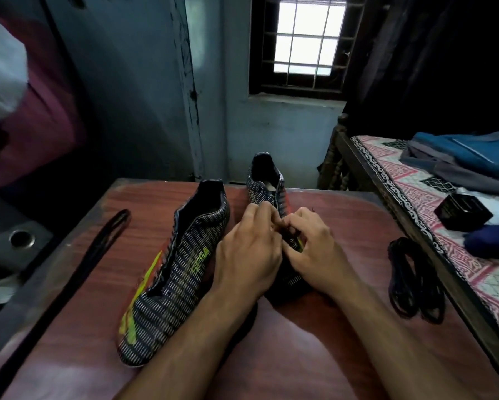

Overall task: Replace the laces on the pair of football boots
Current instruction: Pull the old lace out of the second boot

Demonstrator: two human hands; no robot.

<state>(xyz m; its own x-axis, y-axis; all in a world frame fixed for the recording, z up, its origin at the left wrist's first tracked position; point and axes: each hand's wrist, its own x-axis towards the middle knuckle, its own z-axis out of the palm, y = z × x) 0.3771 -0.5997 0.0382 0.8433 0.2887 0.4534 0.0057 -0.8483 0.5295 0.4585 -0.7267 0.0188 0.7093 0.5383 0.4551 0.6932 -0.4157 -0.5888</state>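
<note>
Our two forearms reach in from the bottom edge across the reddish wooden counter (343, 215), meeting over the right-hand boot (267, 180), which lies heel away from us with its toe end hidden under our hands. The left hand (246, 252) and right hand (319, 249) crowd together at the eyelet row, fingers (261, 210) curled as if pinching a lace end; the lace itself is hidden there, so we cannot tell for certain what they hold. The left-hand boot (181, 272) lies just beside, its eyelets bare. One black lace (98, 252) stretches along the counter's left side; a coiled black lace (415, 281) sits near the right edge by the bed (386, 168). We judge the work is at the lower eyelets: best to keep the boot pinned steady, feed the tip straight through, and draw both ends level before moving up.
</note>
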